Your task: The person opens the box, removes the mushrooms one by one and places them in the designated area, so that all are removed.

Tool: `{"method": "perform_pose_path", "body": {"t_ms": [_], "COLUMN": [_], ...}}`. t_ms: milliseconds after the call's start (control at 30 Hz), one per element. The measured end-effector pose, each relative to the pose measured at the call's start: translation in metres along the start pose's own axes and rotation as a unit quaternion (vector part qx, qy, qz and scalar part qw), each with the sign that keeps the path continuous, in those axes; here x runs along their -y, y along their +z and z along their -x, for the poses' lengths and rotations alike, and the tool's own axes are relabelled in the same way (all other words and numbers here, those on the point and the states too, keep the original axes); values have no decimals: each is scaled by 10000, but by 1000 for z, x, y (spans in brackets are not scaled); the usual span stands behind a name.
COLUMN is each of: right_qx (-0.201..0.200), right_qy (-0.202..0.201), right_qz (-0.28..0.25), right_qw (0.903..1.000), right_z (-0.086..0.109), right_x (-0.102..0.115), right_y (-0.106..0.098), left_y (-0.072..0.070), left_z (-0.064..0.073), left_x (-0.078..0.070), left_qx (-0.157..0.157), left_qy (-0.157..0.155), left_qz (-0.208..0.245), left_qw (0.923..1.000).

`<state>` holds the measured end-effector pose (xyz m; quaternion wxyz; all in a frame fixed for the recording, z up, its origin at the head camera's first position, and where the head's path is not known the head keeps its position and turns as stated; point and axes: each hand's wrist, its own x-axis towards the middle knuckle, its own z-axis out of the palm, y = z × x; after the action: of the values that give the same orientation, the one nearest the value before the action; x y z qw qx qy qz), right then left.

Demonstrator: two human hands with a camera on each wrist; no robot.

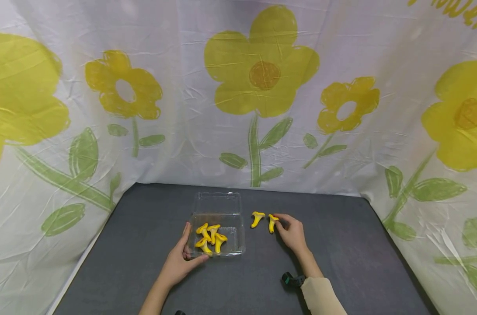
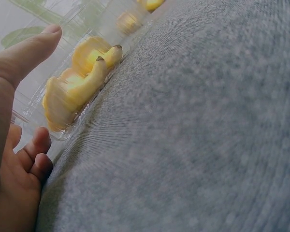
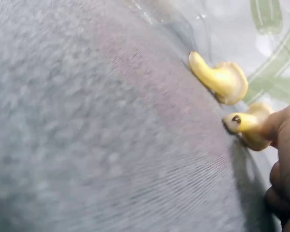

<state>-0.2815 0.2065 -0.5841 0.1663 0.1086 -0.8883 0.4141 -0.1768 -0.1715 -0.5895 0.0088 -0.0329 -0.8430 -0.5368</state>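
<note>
On a dark desk (image 1: 144, 227), the right hand (image 1: 293, 234) pinches a yellow mushroom (image 1: 271, 225), its stem pointing toward the person, cap away. A clear box (image 1: 231, 236), lid open, lies to its left, with a loose mushroom (image 1: 257, 218) between. The right forearm slants forward and leftward; the left hand (image 1: 177, 264) holds the box's near left corner, thumb along the front. Four mushrooms (image 1: 220, 242) sit inside.

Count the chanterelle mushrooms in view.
6: four chanterelles bunched inside the clear plastic clamshell, one right of it on the dark tabletop, one held by the right hand. The bunched ones overlap, so another may be hidden.
</note>
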Motion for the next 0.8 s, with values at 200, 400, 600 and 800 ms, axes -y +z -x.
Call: {"method": "perform_pose_path", "body": {"t_ms": [200,400,600,800], "right_qx": [-282,-600,-848,-648], "right_qy": [86,-155,-558,-643], "right_qz": [-139,83,152,221], "right_qw": [9995,9980,9947,9956], "right_z": [4,3,1,-2], "right_x": [-6,-9,-13,-13], "right_y": [5,9,10,10], "left_y": [-1,-2,-1,-1], "left_z": [2,3,3,3], "left_x": [-1,-2,-3,-4], "left_qx": [-34,-19,19,15], "left_qy": [141,147,62,9], "left_qz": [62,117,103,62], "left_qw": [9999,9998,9999,10000]}}
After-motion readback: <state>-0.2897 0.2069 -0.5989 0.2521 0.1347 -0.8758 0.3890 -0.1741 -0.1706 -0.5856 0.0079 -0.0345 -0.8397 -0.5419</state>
